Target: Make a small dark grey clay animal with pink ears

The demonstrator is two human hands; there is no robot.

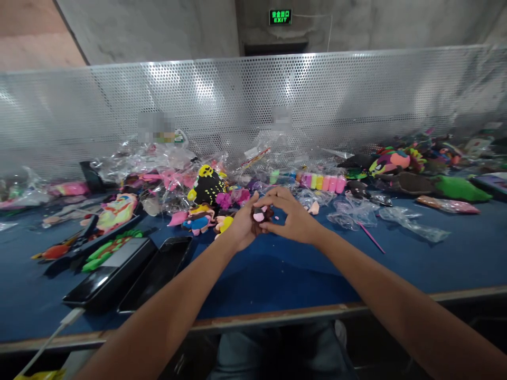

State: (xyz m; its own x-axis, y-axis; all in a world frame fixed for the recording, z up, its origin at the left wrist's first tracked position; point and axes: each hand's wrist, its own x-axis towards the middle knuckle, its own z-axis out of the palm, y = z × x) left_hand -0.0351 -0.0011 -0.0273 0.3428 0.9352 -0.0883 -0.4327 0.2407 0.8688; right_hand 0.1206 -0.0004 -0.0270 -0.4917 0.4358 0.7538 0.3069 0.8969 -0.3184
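Both my hands meet above the blue table [277, 274], holding one small dark brown clay figure [262, 214] with pink spots. My left hand [242, 226] cups it from the left with fingers curled around it. My right hand [291, 215] pinches it from the right and above, fingers bent over the top. Most of the figure is hidden between my fingers. Just behind my hands lie a black clay figure with yellow spots [206, 186] and small pink, blue and yellow clay pieces [200, 221].
Two dark phones [130, 272] lie at the front left with a white cable. A row of coloured clay sticks [322, 182] and clear plastic bags [352, 211] lie behind. More clay figures [390, 161] crowd the right. A perforated metal screen [253, 100] backs the table.
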